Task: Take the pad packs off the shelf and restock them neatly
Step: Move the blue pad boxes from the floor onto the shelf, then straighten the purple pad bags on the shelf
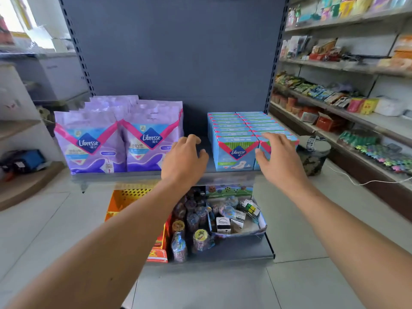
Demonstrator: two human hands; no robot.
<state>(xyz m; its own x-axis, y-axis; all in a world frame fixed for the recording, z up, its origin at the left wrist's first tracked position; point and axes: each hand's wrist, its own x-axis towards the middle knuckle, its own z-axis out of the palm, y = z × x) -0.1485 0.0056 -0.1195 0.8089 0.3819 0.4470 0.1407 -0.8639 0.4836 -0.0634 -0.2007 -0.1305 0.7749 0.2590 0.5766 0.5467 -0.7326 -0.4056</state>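
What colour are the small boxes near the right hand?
Light blue boxes with pink-red trim, seen best in the head view.

A small retail shop, seen from the aisle: a grey metal gondola shelf (pixel 142 175) with a slotted back panel carries 2 rows of purple Libresse pad packs (pixel 118 139) and 2 rows of blue pad boxes (pixel 236 139). Long wall shelves (pixel 347 65) at right hold packaged snacks and stationery. Below, a lower shelf (pixel 245 250) displays toys and sweets above a tiled floor (pixel 55 219).
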